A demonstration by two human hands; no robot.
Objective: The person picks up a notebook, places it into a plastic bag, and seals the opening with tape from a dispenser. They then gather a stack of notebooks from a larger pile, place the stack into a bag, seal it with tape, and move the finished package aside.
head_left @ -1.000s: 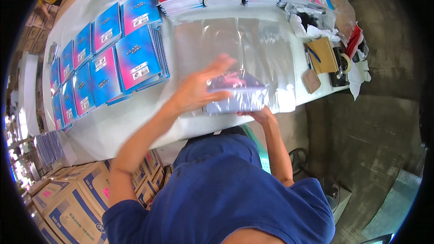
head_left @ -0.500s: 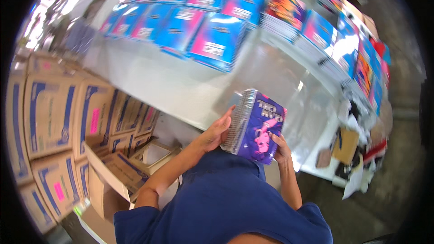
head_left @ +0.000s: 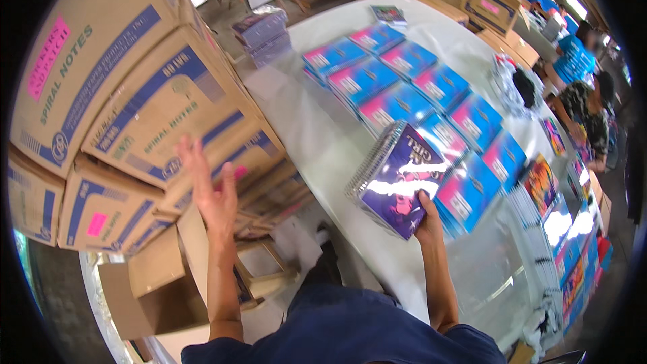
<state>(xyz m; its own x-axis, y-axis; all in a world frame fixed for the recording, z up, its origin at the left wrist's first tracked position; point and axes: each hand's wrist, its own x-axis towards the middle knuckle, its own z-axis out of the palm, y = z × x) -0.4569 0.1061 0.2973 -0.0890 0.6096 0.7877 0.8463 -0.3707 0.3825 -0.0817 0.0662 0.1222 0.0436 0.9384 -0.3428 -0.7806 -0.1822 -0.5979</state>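
A thick stack of spiral notebooks [head_left: 403, 174] with a purple cover and a pink figure is held by my right hand [head_left: 429, 218], its thumb lying on the top cover. The wire bindings face left, and the stack hovers over the near side of the white table [head_left: 311, 140]. My left hand [head_left: 214, 192] is off the notebooks, fingers spread, in front of the stacked cardboard boxes [head_left: 158, 111]. Just past the held stack, piles of blue-and-pink notebooks [head_left: 465, 192] stand in rows on the table.
An opened carton [head_left: 151, 283] sits low on the left, below the boxes. Wrapped purple bundles [head_left: 261, 35] stand beyond the boxes. More notebook piles [head_left: 539, 185] line the table's right side. Other people, one in a blue shirt [head_left: 576, 57], are at the far right.
My left hand has let go of the notebook stack and swung left toward the boxes. My right hand still holds the stack. The view has turned left.
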